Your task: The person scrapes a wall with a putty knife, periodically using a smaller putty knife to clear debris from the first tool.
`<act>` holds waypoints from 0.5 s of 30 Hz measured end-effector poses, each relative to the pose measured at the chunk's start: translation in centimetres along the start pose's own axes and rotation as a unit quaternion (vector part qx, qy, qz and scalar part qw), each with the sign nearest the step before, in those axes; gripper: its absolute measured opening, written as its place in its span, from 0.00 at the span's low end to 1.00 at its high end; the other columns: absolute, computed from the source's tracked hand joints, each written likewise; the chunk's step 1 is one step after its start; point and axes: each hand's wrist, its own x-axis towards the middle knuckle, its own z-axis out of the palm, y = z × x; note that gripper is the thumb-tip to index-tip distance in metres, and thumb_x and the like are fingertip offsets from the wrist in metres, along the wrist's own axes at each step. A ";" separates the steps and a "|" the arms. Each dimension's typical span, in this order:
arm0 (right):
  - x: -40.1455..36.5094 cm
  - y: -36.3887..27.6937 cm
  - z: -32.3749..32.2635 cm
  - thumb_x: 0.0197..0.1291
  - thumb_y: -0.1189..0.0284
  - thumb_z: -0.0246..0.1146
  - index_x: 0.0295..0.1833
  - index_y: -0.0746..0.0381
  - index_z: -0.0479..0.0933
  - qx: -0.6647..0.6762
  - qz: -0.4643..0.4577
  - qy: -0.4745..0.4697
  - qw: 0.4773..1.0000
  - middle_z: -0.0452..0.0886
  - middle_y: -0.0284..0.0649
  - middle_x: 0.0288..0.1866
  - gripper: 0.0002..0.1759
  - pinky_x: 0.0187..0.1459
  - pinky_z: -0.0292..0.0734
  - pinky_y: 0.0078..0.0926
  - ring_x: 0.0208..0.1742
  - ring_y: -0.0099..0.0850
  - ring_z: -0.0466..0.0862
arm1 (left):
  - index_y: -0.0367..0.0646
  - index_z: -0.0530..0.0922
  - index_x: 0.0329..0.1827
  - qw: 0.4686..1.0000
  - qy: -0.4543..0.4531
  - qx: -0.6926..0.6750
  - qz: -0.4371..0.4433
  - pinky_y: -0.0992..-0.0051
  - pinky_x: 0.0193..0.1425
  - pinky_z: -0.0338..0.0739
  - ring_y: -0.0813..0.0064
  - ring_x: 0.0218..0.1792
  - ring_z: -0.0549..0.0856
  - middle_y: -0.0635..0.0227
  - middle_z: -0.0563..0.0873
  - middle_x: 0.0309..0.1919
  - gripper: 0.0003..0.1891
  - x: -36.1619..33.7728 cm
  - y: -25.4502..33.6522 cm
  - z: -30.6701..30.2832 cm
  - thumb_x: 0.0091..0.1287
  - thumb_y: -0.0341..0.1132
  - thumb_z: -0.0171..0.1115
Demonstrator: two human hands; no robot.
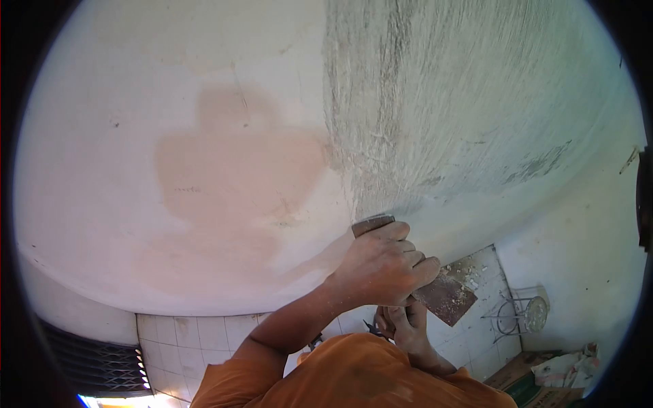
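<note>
My left hand [384, 265] is closed around a scraper [373, 225], whose dark blade edge meets the wall at the lower end of a rough, scraped strip. Most of its handle is hidden in the fist. Lower and closer to my body, my right hand [407, 328] grips a wide putty knife [445, 298]. Pale crumbs cling to the putty knife's brown blade, which points right, below my left hand. The wall [238, 177] is smooth and off-white with a pinkish patch on the left; its scraped area [435, 102] is grey and streaked on the right.
Pale chips lie on the tiled floor [183, 333] near the wall corner. A round metal stool [535, 314] stands at right. Cardboard [507, 370] and a white plastic bag [568, 372] lie at lower right. A dark folding gate [88, 360] is at lower left.
</note>
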 end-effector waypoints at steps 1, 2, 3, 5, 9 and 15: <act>0.4 0.4 -0.4 0.74 0.65 0.50 0.29 0.63 0.66 -0.005 -0.022 0.012 1.000 0.62 0.30 0.17 0.19 0.17 0.59 0.17 0.18 0.19 0.64 | 0.51 0.74 0.25 1.000 -0.005 0.010 0.001 0.76 0.40 0.70 0.74 0.20 0.78 0.75 0.79 0.16 0.03 0.1 -0.1 0.2 0.51 0.35 0.59; 0.4 -0.1 -0.5 0.74 0.64 0.50 0.29 0.63 0.66 -0.004 -0.025 0.019 1.000 0.63 0.30 0.17 0.19 0.17 0.58 0.17 0.17 0.19 0.64 | 0.51 0.74 0.25 1.000 -0.011 0.016 0.000 0.76 0.40 0.70 0.74 0.20 0.78 0.75 0.79 0.16 0.03 0.1 -0.2 0.4 0.51 0.36 0.59; 0.0 -1.1 -0.7 0.74 0.64 0.51 0.29 0.63 0.66 -0.006 -0.023 0.025 0.999 0.63 0.30 0.17 0.19 0.17 0.58 0.17 0.17 0.19 0.64 | 0.51 0.74 0.25 1.000 -0.005 0.015 0.002 0.76 0.40 0.70 0.74 0.20 0.78 0.75 0.79 0.16 0.03 0.4 -0.2 0.3 0.51 0.36 0.59; 0.0 -1.5 -1.2 0.75 0.61 0.48 0.29 0.62 0.66 -0.025 -0.001 0.008 1.000 0.62 0.29 0.18 0.21 0.20 0.56 0.18 0.19 0.19 0.62 | 0.50 0.74 0.25 1.000 0.005 0.008 -0.001 0.76 0.40 0.70 0.75 0.20 0.79 0.75 0.79 0.16 0.03 0.7 -0.1 0.3 0.52 0.36 0.59; 1.4 0.8 -1.5 0.75 0.60 0.45 0.29 0.61 0.66 -0.018 -0.045 -0.038 0.998 0.60 0.28 0.18 0.21 0.21 0.54 0.19 0.19 0.18 0.59 | 0.53 0.73 0.22 0.999 0.031 0.029 0.004 0.77 0.30 0.67 0.79 0.19 0.75 0.79 0.71 0.14 0.05 0.0 -0.4 2.1 0.48 0.37 0.61; 1.7 -0.7 -1.0 0.73 0.66 0.52 0.29 0.62 0.65 0.008 -0.096 -0.017 0.995 0.60 0.27 0.14 0.18 0.14 0.55 0.17 0.12 0.17 0.58 | 0.53 0.73 0.22 1.000 0.027 0.013 -0.011 0.77 0.31 0.67 0.79 0.19 0.75 0.79 0.71 0.14 0.04 1.0 0.0 0.9 0.48 0.38 0.60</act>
